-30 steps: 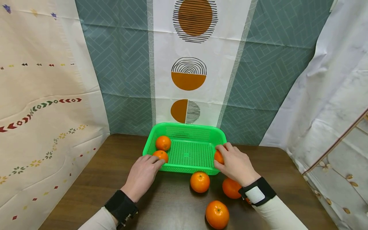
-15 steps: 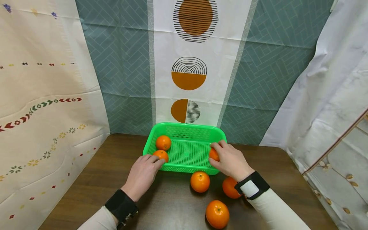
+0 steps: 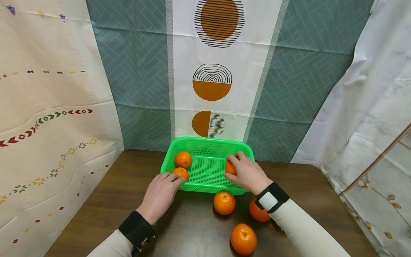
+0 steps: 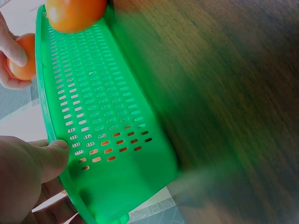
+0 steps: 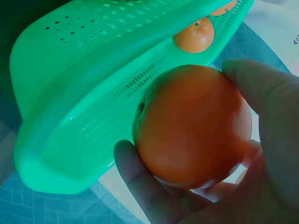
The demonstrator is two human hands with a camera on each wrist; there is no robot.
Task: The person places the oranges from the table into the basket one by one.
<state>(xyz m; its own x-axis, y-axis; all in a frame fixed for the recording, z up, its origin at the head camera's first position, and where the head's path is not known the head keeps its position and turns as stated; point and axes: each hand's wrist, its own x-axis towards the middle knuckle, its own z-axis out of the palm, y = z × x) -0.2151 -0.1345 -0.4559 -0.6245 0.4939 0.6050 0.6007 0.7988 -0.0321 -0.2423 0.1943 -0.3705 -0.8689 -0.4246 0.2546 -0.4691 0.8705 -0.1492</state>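
Bench (image 3: 106,200): dark wood, carrying the basket and the loose fruit; hung cloths stand behind it.
Basket (image 3: 208,171): green perforated tray at the far middle of the bench; its long axis runs left to right across the view, open side up.
Left hand (image 3: 159,194): rests at the basket's near left corner, fingers (image 4: 49,156) curled over the rim beside an orange; it appears to steady the basket.
Right hand (image 3: 247,173): reaches over the basket's right side, fingers (image 5: 264,93) and thumb wrapped round the held orange.
Held orange (image 3: 229,167): inside the basket's outline, near its right wall, apparently just above the floor; contact with the floor cannot be told. Being round, it has no long axis, and which way its stem end points cannot be told.
Oranges in basket: one at the back left (image 3: 183,159), one at the front left (image 3: 180,173) by the left hand.
Oranges on bench: three loose in front of the basket, middle (image 3: 224,202), right (image 3: 258,213), nearest (image 3: 243,239).
Step in hand: judged to be setting the held orange down inside the basket.
Next move: likely calls for lowering it onto the floor, spreading the fingers, then reaching for a loose orange.
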